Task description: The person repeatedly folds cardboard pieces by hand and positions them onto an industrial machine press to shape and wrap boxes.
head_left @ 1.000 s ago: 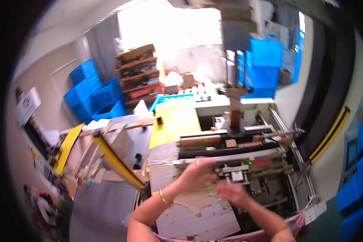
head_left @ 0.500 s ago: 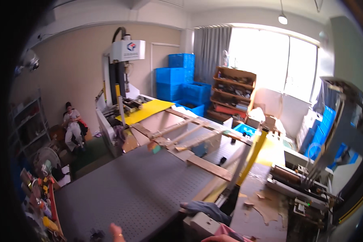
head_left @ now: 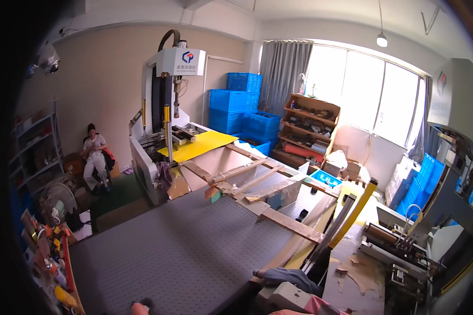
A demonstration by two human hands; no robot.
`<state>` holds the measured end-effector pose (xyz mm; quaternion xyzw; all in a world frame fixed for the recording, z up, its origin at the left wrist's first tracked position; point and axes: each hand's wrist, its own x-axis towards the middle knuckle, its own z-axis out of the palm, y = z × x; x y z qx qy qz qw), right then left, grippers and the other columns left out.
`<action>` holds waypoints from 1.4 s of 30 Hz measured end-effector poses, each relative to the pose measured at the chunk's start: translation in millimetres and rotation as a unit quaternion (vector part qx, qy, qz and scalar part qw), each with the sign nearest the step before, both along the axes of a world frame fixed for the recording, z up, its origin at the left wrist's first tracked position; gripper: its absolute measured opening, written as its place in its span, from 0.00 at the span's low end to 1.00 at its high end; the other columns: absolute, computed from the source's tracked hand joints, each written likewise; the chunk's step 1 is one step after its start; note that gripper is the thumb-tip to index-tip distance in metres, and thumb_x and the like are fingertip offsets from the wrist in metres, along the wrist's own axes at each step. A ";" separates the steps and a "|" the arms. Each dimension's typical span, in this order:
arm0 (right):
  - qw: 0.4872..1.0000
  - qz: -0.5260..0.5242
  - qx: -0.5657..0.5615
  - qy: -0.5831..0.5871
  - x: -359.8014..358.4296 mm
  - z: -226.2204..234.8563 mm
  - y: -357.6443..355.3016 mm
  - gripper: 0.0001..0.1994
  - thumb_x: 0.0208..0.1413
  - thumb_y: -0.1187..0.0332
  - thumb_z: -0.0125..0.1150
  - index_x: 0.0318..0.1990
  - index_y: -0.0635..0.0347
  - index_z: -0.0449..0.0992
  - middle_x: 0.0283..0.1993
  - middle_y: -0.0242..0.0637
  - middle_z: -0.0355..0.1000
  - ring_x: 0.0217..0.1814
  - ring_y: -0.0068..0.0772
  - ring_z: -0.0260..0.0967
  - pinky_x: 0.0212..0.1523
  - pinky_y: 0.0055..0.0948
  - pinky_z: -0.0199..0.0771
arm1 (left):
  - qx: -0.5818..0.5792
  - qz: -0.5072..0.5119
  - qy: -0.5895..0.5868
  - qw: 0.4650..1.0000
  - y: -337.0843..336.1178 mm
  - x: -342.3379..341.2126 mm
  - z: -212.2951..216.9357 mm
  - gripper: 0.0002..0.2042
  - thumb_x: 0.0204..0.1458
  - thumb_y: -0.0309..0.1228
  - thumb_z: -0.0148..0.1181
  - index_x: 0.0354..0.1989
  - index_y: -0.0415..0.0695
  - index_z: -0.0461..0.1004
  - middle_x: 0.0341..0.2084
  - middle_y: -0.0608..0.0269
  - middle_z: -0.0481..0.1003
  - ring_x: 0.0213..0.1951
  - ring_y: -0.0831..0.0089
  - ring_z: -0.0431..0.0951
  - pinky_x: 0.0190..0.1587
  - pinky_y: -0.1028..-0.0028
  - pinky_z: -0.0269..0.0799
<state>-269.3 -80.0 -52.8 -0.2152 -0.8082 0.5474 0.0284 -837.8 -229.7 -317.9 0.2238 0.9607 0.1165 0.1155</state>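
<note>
A broad grey work table (head_left: 184, 252) lies flat, with a fingertip (head_left: 138, 308) touching its near edge.

A wide grey worktop (head_left: 184, 247) is seen filling the near left of the scene. Long wooden slats (head_left: 257, 181) are laid across its far right part, and a dark cloth (head_left: 284, 276) is bunched at its near right edge beside a yellow bar (head_left: 352, 212).
</note>
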 end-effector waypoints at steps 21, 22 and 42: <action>0.814 -0.510 0.246 0.132 353.9 27.1 -118.5 0.19 0.58 0.63 0.62 0.57 0.55 0.73 0.53 0.43 0.74 0.55 0.41 0.71 0.57 0.35 0.68 | 0.230 -0.885 -0.304 0.266 182.6 717.3 376.9 0.07 0.48 0.29 0.69 0.31 0.43 0.77 0.27 0.63 0.76 0.31 0.68 0.76 0.33 0.71 0.71; 0.824 -0.511 0.178 0.169 366.7 29.6 -121.2 0.20 0.59 0.62 0.62 0.57 0.57 0.73 0.54 0.42 0.74 0.57 0.37 0.71 0.58 0.33 0.68 | 0.221 -0.887 -0.318 0.251 184.2 733.0 377.8 0.07 0.47 0.28 0.70 0.32 0.43 0.78 0.28 0.65 0.77 0.30 0.71 0.76 0.31 0.75 0.70; 0.684 -0.597 0.417 0.022 560.3 64.2 -7.8 0.30 0.49 0.61 0.70 0.59 0.58 0.69 0.49 0.35 0.75 0.54 0.41 0.68 0.61 0.43 0.61 | 0.354 -0.858 -0.231 0.291 301.6 933.7 336.5 0.29 0.38 0.28 0.74 0.53 0.43 0.71 0.44 0.59 0.76 0.49 0.59 0.73 0.53 0.63 0.68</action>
